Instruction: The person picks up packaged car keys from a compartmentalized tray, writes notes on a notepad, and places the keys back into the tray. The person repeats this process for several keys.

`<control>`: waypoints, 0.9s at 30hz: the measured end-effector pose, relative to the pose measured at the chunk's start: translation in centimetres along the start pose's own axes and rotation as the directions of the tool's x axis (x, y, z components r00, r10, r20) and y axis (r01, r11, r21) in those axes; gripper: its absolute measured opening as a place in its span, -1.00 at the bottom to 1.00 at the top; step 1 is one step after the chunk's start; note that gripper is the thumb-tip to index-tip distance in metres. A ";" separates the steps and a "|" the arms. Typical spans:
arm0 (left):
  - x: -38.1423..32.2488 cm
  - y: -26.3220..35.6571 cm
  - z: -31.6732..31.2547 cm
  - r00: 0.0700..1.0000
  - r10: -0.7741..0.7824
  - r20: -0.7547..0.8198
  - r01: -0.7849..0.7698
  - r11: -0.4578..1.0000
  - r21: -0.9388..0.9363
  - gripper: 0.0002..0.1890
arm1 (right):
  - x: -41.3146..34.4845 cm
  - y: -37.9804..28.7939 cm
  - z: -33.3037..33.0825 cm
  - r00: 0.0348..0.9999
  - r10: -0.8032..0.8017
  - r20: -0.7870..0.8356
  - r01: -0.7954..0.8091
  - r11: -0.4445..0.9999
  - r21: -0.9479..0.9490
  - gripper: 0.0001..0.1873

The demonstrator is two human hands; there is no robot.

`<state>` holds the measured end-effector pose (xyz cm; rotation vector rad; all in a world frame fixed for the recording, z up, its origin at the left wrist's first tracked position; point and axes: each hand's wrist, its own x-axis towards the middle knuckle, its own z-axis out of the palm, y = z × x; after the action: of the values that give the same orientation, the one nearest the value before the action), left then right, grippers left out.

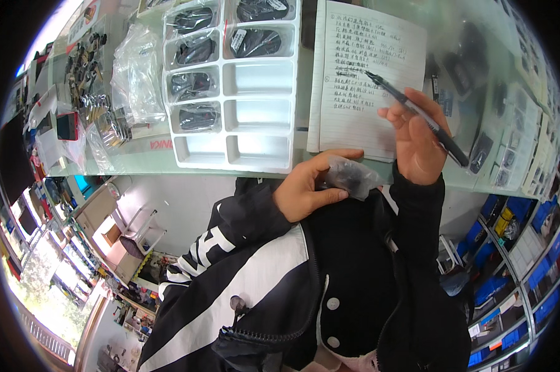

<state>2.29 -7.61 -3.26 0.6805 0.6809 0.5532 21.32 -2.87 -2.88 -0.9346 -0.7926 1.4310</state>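
My left hand [308, 188] grips a small clear plastic bag [353, 179] with a dark item inside, just off the counter's near edge. What the item is cannot be made out through the plastic. A black pen [417, 110] rests in my right hand [417, 144], its tip pointing up and left over an open notebook [354, 128]. The notebook page carries handwritten lines, some of them crossed out. Left of it lies a white plastic tray [259, 160] with two columns of compartments. Several compartments hold bagged black items [257, 43], perhaps car key fobs; others in the lower rows hold nothing.
Crumpled clear plastic bags [138, 74] lie left of the tray on the glass counter [136, 160]. Beyond them are many keys or key blanks [87, 65] and a red-edged phone-like device [67, 126]. Further white trays [505, 160] stand at the right. Shelves with blue bins [491, 293] are lower right.
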 end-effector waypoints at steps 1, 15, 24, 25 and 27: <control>0.0 0.1 0.1 1.000 -0.024 -0.017 0.023 0.999 -0.024 -0.53 | 0.3 -0.1 0.3 0.998 -0.056 -0.036 0.048 0.979 -0.198 -0.66; -0.1 -0.2 0.5 0.994 -0.085 -0.067 0.086 0.996 0.001 -0.53 | 3.7 1.8 0.6 0.942 -0.198 -0.272 0.113 0.948 -0.297 -0.82; 0.0 -0.4 0.6 0.996 -0.054 -0.076 0.054 0.999 0.001 -0.50 | 3.6 1.9 0.7 0.941 -0.228 -0.250 0.131 0.927 -0.351 -0.85; 0.0 -0.4 0.6 0.996 -0.051 -0.074 0.052 0.999 0.006 -0.50 | 3.6 1.9 0.7 0.938 -0.223 -0.264 0.123 0.929 -0.349 -0.85; 0.0 -0.4 0.5 0.996 -0.046 -0.070 0.048 0.999 0.019 -0.51 | 3.5 1.9 0.5 0.942 -0.229 -0.245 0.132 0.925 -0.355 -0.86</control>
<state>2.75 -8.09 -3.26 0.6657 0.7666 0.5289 20.02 0.52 -4.71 -1.2587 -0.8962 0.9864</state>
